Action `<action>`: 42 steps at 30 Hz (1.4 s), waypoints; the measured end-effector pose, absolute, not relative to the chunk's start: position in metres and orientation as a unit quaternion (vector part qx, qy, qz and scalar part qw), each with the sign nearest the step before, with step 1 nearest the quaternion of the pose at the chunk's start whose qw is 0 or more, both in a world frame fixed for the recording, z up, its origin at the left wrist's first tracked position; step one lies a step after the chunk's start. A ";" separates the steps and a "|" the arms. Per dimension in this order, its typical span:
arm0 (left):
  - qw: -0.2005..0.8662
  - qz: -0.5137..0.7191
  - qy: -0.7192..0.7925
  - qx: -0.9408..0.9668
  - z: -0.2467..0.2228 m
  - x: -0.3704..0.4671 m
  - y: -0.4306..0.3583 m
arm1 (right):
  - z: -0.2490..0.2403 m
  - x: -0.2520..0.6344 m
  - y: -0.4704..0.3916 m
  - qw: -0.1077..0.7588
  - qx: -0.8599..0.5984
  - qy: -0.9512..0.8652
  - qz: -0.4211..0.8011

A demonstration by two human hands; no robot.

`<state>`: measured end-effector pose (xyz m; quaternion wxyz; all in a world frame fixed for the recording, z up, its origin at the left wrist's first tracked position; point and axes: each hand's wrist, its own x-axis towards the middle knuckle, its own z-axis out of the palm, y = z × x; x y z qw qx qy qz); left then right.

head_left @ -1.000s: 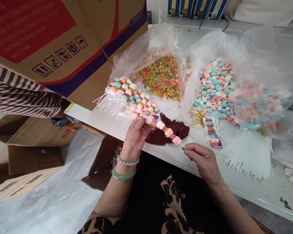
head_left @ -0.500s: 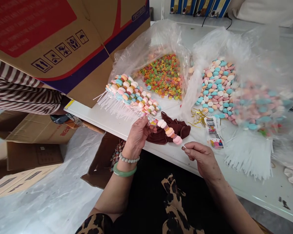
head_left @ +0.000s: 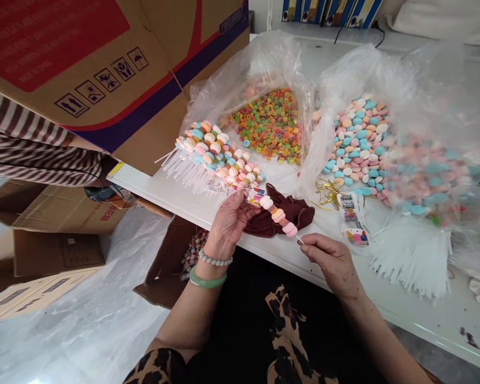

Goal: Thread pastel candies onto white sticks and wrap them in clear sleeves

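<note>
My right hand (head_left: 328, 261) pinches the white stick of a candy skewer (head_left: 279, 216), tilted with its pink end nearest my fingers. White, orange and pink sweets are threaded on it with small rings between. At the skewer's far end, my left hand (head_left: 234, 218) is closed on a small printed plastic bag (head_left: 255, 195). Whether the skewer's tip is inside the bag, I cannot tell. Under them lies a dark brown cloth (head_left: 292, 210). Just beyond my left hand is a pile of finished candy skewers (head_left: 220, 154), their sticks pointing left.
Clear bags hold ring sweets (head_left: 268, 125) and pastel sweets (head_left: 358, 138). To the right lie gold ties (head_left: 328, 193), a stack of printed bags (head_left: 352, 218) and white sticks (head_left: 414, 261). A big carton (head_left: 144, 122) stands at left; an open box (head_left: 160, 277) sits below the table (head_left: 436, 325).
The view has shifted slightly. More of the printed bag shows at my left fingertips, and the stick between the sweets and my right fingers is plainer.
</note>
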<state>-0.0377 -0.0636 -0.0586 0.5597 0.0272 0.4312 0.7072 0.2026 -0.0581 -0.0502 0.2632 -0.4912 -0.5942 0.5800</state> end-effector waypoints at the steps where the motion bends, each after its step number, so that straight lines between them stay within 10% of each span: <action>1: 0.554 0.710 0.434 0.014 -0.058 -0.037 -0.063 | -0.050 0.203 -0.058 0.268 -0.492 -0.594 0.577; 17: 0.565 0.692 0.444 -0.072 -0.055 -0.036 -0.061 | -0.056 0.206 -0.060 0.291 -0.483 -0.600 0.568; 33: 0.443 0.763 0.458 0.109 -0.067 -0.038 -0.065 | -0.050 0.206 -0.063 0.324 -0.358 -0.849 0.214; 42: 0.472 0.743 0.461 0.112 -0.070 -0.040 -0.067 | -0.051 0.210 -0.062 0.302 -0.463 -0.668 0.498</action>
